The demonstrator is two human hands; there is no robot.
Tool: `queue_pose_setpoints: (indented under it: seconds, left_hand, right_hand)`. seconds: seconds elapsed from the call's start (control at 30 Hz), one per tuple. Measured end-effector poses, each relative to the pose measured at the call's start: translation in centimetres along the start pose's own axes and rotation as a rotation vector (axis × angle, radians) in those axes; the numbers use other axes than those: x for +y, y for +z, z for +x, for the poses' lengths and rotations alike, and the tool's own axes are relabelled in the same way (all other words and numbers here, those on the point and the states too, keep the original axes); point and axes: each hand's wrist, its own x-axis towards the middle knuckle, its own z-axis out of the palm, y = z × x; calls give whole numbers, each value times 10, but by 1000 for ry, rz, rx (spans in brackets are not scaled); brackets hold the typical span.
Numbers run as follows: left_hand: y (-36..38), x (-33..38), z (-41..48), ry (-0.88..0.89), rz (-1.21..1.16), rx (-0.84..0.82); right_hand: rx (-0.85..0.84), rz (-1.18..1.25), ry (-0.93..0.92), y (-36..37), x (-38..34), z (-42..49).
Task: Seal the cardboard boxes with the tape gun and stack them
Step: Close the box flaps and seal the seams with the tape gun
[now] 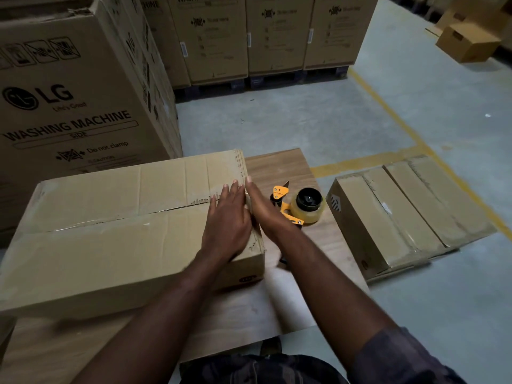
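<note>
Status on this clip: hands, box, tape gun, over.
Both hands open: left hand flat on box top, right hand against its end. Tape gun idle on table. Nothing in the way.

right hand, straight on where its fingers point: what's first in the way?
Looks free. The right hand lies against the box end, fingers along it, so it would slide past the far corner over the table. The tape gun sits clear to its right. Depth is unclear.

Single head view, wide-angle, tilted forward and down over the table [277, 167]. Close on the box [110, 245]; floor [360, 120] and far cartons [277, 37] behind, edges bent, probably lens distortion.
</note>
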Motion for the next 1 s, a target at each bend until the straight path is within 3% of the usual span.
queue_pose_setpoints:
  seconds: [0.1, 0.17, 0.23, 0.3, 0.37, 0.47, 0.6, 0.7, 0.83, 0.93, 1.0]
  left_hand:
    - [0, 0, 0, 2, 3, 4]
    - [1, -1, -1, 3, -5, 13]
    - [1, -1, -1, 1, -20, 16]
    - [-2, -1, -1, -4, -25, 8]
    - [-4, -1, -2, 23, 10, -23]
    - [-6, -7, -3, 81, 98, -79]
    - [-18, -27, -3, 141, 27, -114]
    - [-41, -77, -23, 73, 4, -115]
    - [-87, -170, -56, -143, 74, -20]
    - [-91, -179, -56, -198, 103, 0]
    - [-84, -165, -51, -146, 97, -13]
  right_hand:
    - [21, -14, 119, -8, 14, -5]
    - [73, -145, 160, -13, 13, -5]
    - [267, -316, 35, -14, -2, 0]
    - [422, -327, -116, -3, -19, -3]
    - [368, -331, -205, 13, -26, -10]
    - [260, -585, -228, 33, -8, -15]
    - [296, -749, -232, 38, -1, -11]
    - [368, -1019, -246, 45, 6, -10]
    - [412, -1177, -186, 50, 10, -8]
    - [461, -1301, -100, 71, 3, -5]
    - [375, -1291, -201, 102, -1, -5]
